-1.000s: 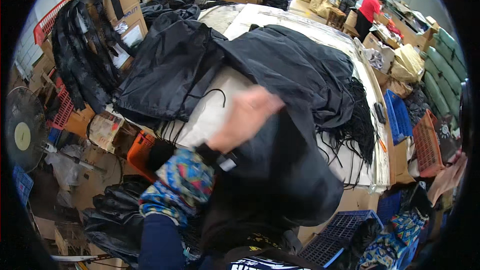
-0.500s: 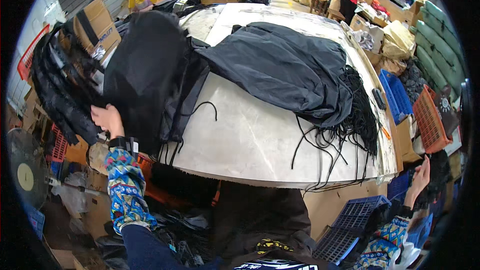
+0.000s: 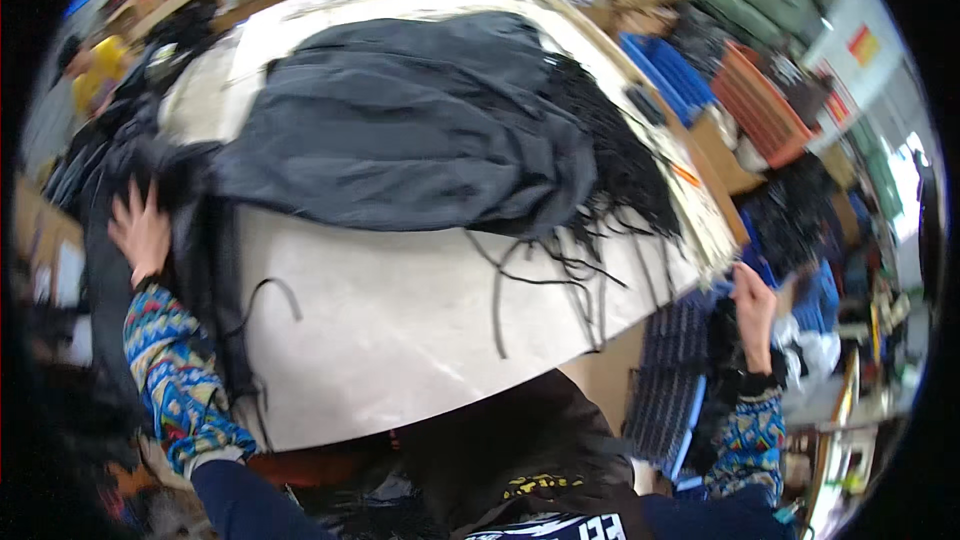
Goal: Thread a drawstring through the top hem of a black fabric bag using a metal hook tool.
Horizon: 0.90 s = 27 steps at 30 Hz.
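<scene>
My left hand (image 3: 140, 230) lies with its fingers spread on a heap of black fabric (image 3: 205, 260) that hangs over the left side of the white table (image 3: 390, 340). Thin black cords trail from this heap onto the tabletop. In the middle of the table rests a stack of dark fabric pieces (image 3: 420, 130), a thick bunch of black cords (image 3: 620, 150) spilling from its right end toward the near edge. My right hand (image 3: 755, 305) is beside the table's near right corner, away from the fabric. Its fingers are curled closed; whatever they may hold is hidden.
Beyond the table's right edge stand a blue crate (image 3: 665, 75) and an orange crate (image 3: 765, 105). Another blue crate (image 3: 665, 380) sits below the near right corner. A small dark object (image 3: 645, 105) lies along the right edge. A person in yellow (image 3: 100, 75) is at the far left.
The view has turned to the right and tilted down. The left-hand black fabric, raised and blurred before, now lies lower under my left hand. My right hand's fingers have curled in.
</scene>
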Tool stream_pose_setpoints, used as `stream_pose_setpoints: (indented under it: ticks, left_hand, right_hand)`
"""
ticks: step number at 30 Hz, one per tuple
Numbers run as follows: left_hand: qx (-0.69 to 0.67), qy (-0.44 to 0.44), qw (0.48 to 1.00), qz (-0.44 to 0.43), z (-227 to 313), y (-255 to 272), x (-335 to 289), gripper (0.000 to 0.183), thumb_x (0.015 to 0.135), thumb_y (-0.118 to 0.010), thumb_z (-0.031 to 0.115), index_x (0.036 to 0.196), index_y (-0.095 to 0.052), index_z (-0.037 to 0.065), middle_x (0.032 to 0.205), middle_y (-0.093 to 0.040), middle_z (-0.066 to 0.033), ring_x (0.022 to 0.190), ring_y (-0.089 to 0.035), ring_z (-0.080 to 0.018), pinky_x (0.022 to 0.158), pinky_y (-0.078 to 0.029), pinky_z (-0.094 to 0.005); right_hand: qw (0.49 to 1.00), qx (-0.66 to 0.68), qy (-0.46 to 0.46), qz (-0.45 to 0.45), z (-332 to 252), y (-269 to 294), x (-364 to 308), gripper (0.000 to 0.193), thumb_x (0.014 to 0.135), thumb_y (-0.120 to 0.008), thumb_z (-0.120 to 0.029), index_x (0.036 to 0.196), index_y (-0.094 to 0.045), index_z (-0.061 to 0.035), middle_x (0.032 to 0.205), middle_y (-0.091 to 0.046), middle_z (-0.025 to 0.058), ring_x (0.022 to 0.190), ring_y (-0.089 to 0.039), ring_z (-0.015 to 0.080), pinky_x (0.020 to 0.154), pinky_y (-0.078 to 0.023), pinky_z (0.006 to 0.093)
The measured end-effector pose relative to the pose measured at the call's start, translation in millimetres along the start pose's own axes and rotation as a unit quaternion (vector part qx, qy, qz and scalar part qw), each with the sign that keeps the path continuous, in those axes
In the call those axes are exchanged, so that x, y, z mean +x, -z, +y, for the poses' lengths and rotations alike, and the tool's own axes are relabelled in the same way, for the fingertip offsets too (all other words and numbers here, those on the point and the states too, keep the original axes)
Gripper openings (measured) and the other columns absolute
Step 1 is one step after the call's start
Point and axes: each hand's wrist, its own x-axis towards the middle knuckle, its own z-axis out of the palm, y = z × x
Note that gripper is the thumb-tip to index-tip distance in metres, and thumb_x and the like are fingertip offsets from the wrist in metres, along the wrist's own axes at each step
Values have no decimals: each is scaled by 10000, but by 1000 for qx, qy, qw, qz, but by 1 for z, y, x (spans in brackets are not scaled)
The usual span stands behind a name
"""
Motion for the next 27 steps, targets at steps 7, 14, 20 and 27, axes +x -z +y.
stream_pose_setpoints:
  ticks: [7, 14, 20, 27]
  left_hand:
    - [-351, -55, 909, -218, -68, -170, 18, 362, 813, -491, 109, 1141, -572, -21, 1153, -574, -258, 1115, -525, -400, 933, -431, -398]
    - [-379, -175, 906, 64, 28, 105, -89, 161, 873, -542, 137, 917, -600, -7, 890, -614, -199, 833, -592, -384, 706, -470, -423]
    - [-427, -563, 707, 25, 186, 202, -227, 303, 676, -585, 3, 971, -582, 74, 1134, -534, -120, 1043, -525, -290, 869, -443, -398]
    - [-452, -645, 609, -92, 200, 228, -256, 232, 767, -593, 39, 994, -552, 66, 1068, -529, -82, 1073, -494, -273, 962, -381, -396]
  right_hand:
    - [965, 39, 83, -245, -62, -48, -27, 125, 855, -604, -63, 944, -662, 3, 769, -621, 116, 694, -597, 189, 628, -462, 279]
    - [890, 63, 308, -331, -127, -130, -25, 159, 829, -606, -135, 945, -623, -28, 780, -585, 133, 722, -585, 336, 599, -461, 408]
    - [832, -42, 383, -400, -121, -134, -23, 334, 842, -573, -138, 1169, -532, -85, 807, -586, 153, 748, -604, 346, 599, -472, 426]
    - [865, -155, 332, -344, -54, -133, 82, 377, 840, -473, -102, 1216, -487, -114, 872, -614, 166, 838, -617, 350, 673, -504, 439]
